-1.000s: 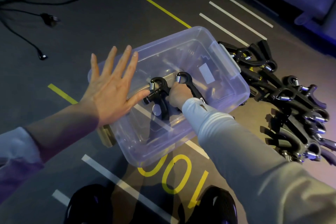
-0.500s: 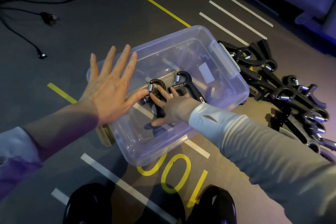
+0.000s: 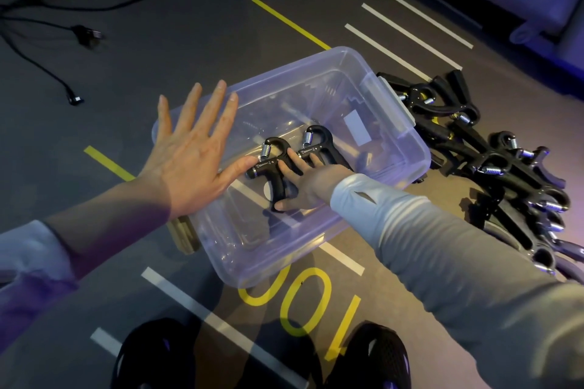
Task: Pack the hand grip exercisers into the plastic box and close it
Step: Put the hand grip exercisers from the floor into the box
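Observation:
A clear plastic box (image 3: 410,148) stands open on the floor. Two black hand grip exercisers lie side by side on its bottom: one on the left (image 3: 272,164), one on the right (image 3: 319,145). My right hand (image 3: 303,186) is inside the box, fingers spread flat over the two exercisers, gripping neither. My left hand (image 3: 189,161) is open, fingers apart, its palm against the box's left rim and its thumb reaching toward the left exercisers. A pile of several more black exercisers (image 3: 505,167) lies on the floor right of the box.
A tan object (image 3: 185,238) pokes out beside the box's near-left corner. Black cables with a plug (image 3: 88,35) lie at the far left. My two black shoes (image 3: 363,357) are at the bottom. White and yellow lines mark the floor.
My right hand has let go of the two exercisers, which now lie on the box bottom, and has opened flat over them. My left hand has stayed on the box's left rim.

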